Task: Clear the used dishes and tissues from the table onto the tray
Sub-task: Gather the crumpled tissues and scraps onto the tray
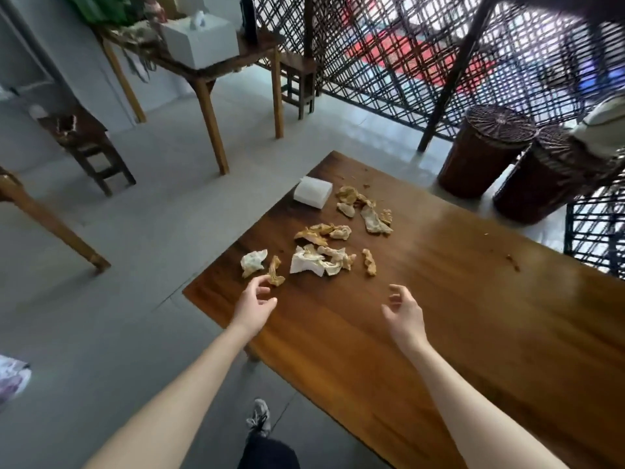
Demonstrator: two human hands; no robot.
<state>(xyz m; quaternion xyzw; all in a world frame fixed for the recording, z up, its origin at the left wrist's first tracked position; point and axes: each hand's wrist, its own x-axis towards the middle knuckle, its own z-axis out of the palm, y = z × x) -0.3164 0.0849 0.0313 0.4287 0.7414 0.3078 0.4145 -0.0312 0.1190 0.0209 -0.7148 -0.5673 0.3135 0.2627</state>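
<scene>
On the glossy brown wooden table [439, 299], head view: roughly nine crumpled tissues [314, 262], white paper stained yellow-brown, lay scattered toward the far-left corner; overlaps made the count uncertain. One flat white rectangular block [313, 192] sat just behind them. Left hand [253, 304] hovered empty, fingers loosely curled, tips just beside one twisted stained tissue [275, 273]. Right hand [404, 311] hovered empty over bare wood, fingers relaxed, apart from the pile. Two round dark wicker baskets [487, 154] stood on the floor beyond the table.

soft daylight, glare on table [456, 238], blurred warped edges.
</scene>
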